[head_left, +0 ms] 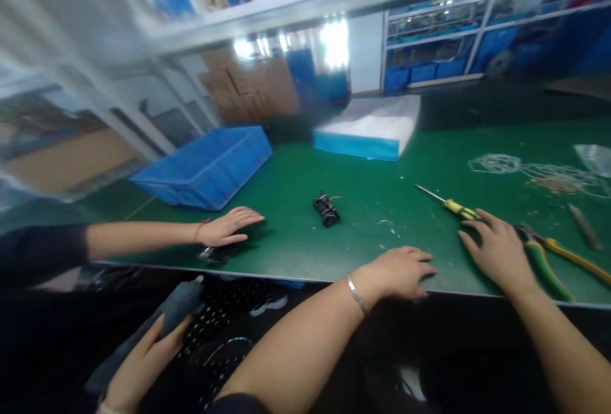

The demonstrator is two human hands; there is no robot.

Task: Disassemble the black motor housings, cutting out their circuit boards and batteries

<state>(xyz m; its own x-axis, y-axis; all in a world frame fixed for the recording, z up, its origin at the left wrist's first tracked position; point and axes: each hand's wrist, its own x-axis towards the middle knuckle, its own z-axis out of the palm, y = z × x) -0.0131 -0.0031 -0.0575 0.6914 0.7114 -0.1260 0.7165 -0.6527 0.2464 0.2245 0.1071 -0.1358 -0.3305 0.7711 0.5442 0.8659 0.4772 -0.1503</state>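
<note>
My left hand [398,271] lies at the front edge of the green table, palm down, fingers stretched out, with nothing visible in it. To its right, my right hand [499,252] is open, its fingers apart and curved over the handle end of a yellow-and-black screwdriver [459,209]. Whether the fingertips touch the handle I cannot tell. Just right of that hand are pliers [541,264] with green and yellow handles, partly hidden by the hand. A small black part [326,208] with a short orange wire sits on the table, apart from both hands.
A co-worker's hand [231,226] rests over dark parts [217,255] at the left; their other hand [147,353] holds something dark grey. Farther back are a blue bin [210,169] and a white-and-blue box [358,144]. White ties [496,163] and a pen-like tool [585,226] lie right.
</note>
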